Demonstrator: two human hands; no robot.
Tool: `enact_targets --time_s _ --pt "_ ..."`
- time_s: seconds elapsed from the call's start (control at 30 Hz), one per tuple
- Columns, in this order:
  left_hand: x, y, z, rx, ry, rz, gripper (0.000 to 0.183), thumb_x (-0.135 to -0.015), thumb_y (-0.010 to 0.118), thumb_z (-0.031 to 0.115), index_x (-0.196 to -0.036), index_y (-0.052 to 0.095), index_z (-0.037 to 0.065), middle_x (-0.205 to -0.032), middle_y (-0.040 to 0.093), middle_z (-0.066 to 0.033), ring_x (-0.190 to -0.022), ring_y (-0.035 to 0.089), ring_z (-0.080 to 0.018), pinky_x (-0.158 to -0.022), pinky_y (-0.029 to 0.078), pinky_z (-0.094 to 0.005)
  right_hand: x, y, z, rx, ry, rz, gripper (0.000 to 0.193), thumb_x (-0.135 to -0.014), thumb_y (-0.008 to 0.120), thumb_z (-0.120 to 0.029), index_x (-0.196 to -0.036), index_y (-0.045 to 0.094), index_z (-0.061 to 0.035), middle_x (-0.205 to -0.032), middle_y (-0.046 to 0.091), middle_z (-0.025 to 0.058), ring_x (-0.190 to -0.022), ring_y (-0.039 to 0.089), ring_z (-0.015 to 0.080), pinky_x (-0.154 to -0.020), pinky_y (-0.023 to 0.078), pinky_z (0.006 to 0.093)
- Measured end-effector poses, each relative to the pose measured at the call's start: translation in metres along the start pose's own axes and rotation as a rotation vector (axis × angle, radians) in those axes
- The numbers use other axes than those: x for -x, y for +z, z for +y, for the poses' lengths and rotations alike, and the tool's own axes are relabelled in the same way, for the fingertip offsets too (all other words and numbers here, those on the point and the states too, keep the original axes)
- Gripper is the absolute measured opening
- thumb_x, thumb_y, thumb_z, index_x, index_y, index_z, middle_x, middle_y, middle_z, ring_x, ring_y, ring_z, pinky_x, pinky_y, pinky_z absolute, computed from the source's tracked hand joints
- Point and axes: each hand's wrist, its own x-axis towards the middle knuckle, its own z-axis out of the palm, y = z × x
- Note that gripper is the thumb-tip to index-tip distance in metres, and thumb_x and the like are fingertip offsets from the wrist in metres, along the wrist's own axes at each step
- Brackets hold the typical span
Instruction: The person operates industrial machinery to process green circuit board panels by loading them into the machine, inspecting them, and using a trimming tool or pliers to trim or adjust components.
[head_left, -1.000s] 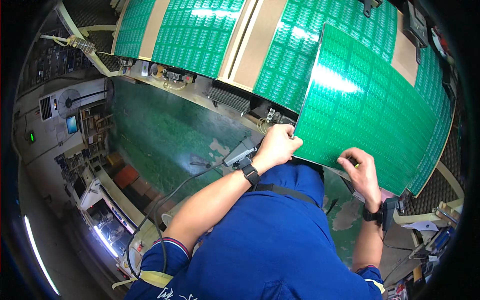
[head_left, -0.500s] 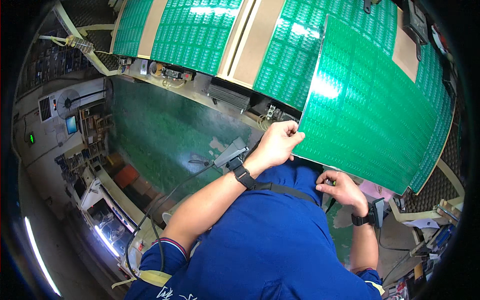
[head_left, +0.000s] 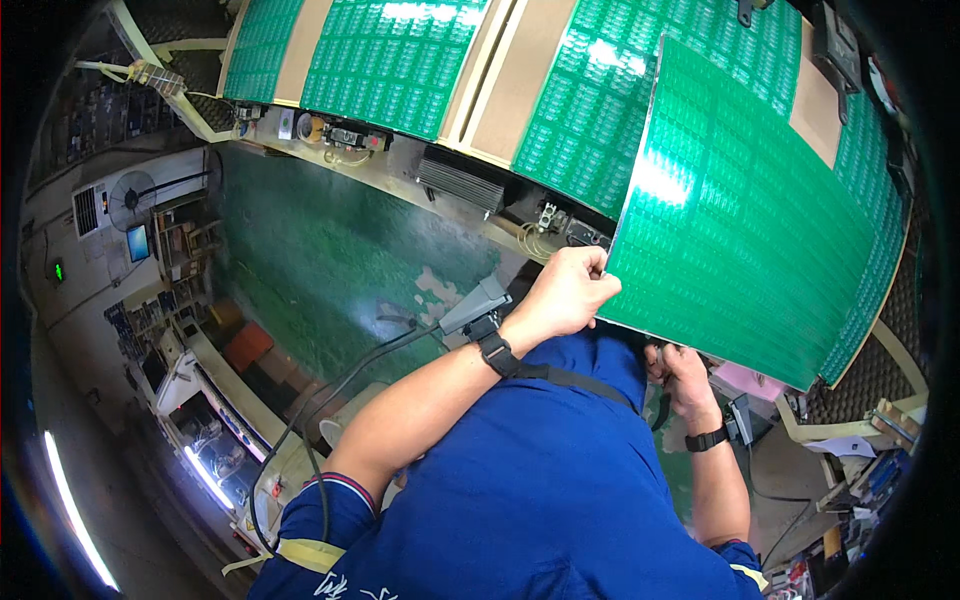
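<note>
Green sheets point(head_left: 385, 70) lie across the far side, and at the right one bigger-looking green panel point(head_left: 740, 230) covers part of them. My left hand point(head_left: 568, 292) is pinching this panel at its near left corner; my right hand point(head_left: 686, 380), smaller in view, curls just beside the near edge, and I cannot tell if it grips something.

Place: a factory workshop, most probably.
Green panels point(head_left: 385, 70): many, with circuit-like pattern.
Machine parts point(head_left: 460, 182): fixed below them.
Floor point(head_left: 290, 220): green, the paint is worn.
Fan point(head_left: 132, 200): a large one.
</note>
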Motion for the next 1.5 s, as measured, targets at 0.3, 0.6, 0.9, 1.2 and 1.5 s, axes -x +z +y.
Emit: enact_targets --time_s 0.3,0.6,0.9,1.2,1.5 --pt "-0.021 -0.011 -0.015 -0.073 -0.044 -0.013 0.013 -0.086 0.062 0.010 -0.076 0.060 0.002 -0.062 0.058 -0.0007 -0.048 0.055 -0.0073 -0.042 0.050 -0.0250 -0.019 0.041 -0.001 -0.373 -0.098 0.195 0.028 -0.102 0.053 -0.036 -0.097 0.053 -0.0092 -0.070 0.050 0.0027 -0.063 0.044 0.0121 -0.055 0.035 0.0271" --pt "-0.024 -0.033 -0.016 0.056 -0.096 -0.151 0.012 -0.086 0.062 0.008 -0.076 0.061 0.002 -0.063 0.061 -0.0024 -0.049 0.057 -0.0075 -0.042 0.050 -0.0245 -0.017 0.072 0.002 -0.346 -0.220 0.377 0.021 -0.100 0.058 -0.030 -0.095 0.055 -0.0096 -0.070 0.051 0.0019 -0.063 0.046 0.0116 -0.055 0.035 0.0272" --pt "-0.005 -0.062 0.007 0.338 0.016 -0.250 0.006 -0.089 0.057 0.001 -0.090 0.063 -0.001 -0.077 0.065 -0.0041 -0.064 0.062 -0.0108 -0.056 0.053 -0.0253 -0.013 0.110 -0.014 -0.373 -0.335 0.420 0.010 -0.098 0.061 -0.017 -0.094 0.057 -0.0081 -0.075 0.052 -0.0003 -0.064 0.046 0.0091 -0.056 0.038 0.0262" --pt "0.009 -0.052 0.015 0.334 -0.028 -0.250 0.007 -0.090 0.061 0.001 -0.097 0.061 0.000 -0.082 0.061 -0.0018 -0.071 0.060 -0.0079 -0.059 0.052 -0.0241 -0.009 0.092 -0.005 -0.355 -0.383 0.369 0.014 -0.098 0.060 -0.020 -0.090 0.057 -0.0088 -0.072 0.053 0.0017 -0.063 0.047 0.0116 -0.055 0.036 0.0285" --pt "-0.016 -0.047 -0.020 0.135 -0.050 -0.118 0.008 -0.096 0.058 0.007 -0.092 0.061 0.001 -0.082 0.063 -0.0030 -0.072 0.061 -0.0093 -0.063 0.052 -0.0258 -0.027 0.071 0.000 -0.458 -0.364 0.465 0.012 -0.098 0.060 -0.019 -0.093 0.058 -0.0087 -0.074 0.052 -0.0003 -0.064 0.046 0.0101 -0.056 0.036 0.0275"
